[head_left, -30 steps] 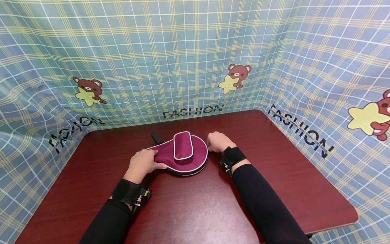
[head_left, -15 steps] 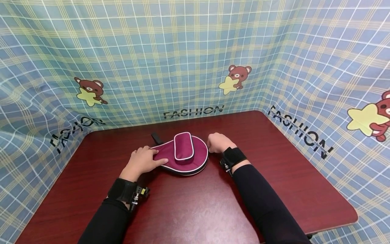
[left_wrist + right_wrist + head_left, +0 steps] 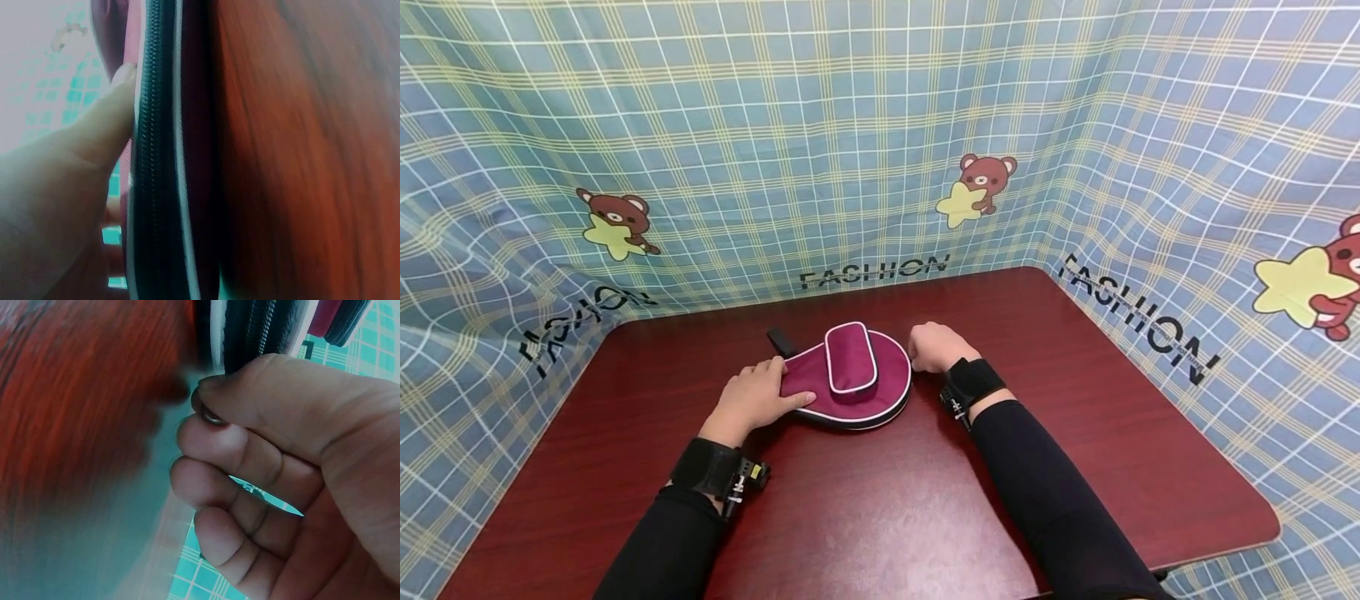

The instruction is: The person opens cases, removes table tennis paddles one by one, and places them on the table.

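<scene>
A maroon table tennis paddle case point(image 3: 805, 377) with white piping and a raised pocket point(image 3: 851, 358) lies flat on the table. My left hand point(image 3: 747, 402) rests on its narrow left end, thumb along the top face near the front edge, fingers toward the far edge. In the left wrist view, the zipper point(image 3: 152, 119) runs along the case's dark side, below the thumb point(image 3: 103, 122). At the rounded right end, my right hand point(image 3: 938, 348) pinches a small metal zipper pull point(image 3: 212, 417) between thumb and curled index finger. The other right fingers are curled in, and most of the pull is hidden.
The dark red table point(image 3: 865, 508) extends around the case. A short black strap point(image 3: 781, 342) sticks out behind the case's left end. Plaid cloth point(image 3: 737, 167) with bear prints hangs along the table's back and sides.
My left hand has shifted slightly over the narrow end, its fingers spreading and then drawing together, with the thumb a little further onto the top. The right hand and case look nearly unchanged.
</scene>
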{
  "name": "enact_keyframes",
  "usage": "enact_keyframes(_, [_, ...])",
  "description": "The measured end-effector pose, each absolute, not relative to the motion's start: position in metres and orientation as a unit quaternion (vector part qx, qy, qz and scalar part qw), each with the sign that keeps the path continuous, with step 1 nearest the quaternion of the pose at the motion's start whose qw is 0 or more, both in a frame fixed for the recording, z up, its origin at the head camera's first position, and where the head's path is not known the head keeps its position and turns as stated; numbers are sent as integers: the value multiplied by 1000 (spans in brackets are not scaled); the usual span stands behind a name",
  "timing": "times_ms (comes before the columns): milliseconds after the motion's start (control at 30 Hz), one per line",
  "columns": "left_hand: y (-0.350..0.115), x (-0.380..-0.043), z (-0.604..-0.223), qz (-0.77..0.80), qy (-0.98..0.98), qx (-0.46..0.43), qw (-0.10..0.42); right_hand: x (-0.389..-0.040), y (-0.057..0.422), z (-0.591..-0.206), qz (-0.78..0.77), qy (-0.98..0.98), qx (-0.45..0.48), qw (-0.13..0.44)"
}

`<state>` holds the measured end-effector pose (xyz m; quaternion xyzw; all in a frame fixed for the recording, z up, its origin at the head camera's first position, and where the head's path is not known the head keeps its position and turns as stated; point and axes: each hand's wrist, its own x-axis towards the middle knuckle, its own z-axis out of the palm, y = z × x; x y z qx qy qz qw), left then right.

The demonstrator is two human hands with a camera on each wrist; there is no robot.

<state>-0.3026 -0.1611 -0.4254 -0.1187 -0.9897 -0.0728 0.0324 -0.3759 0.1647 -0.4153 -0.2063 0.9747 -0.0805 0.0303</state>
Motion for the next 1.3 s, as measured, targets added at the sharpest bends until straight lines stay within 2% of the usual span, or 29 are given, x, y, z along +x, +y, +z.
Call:
enact_keyframes(300, [-147,-290,-419,-15,-996,-88,-18,-375,165,-411,-80,973,-213,42])
enact_keyframes(667, [-141,-286,-420,-7,-998,-64,-8,-373,164,-406,-78,974,-205,61])
enact_keyframes(900, [-137,-283,-414,-7,-998,-54,-21,-372,162,-402,-78,973,-204,80])
enact_keyframes(1133, [-139,-284,-414,-31,-996,-74,-28,-373,162,-404,-73,974,-197,87])
enact_keyframes(1300, [-145,-292,-422,-76,-989,-123,-38,-371,165,-408,-85,973,-195,93])
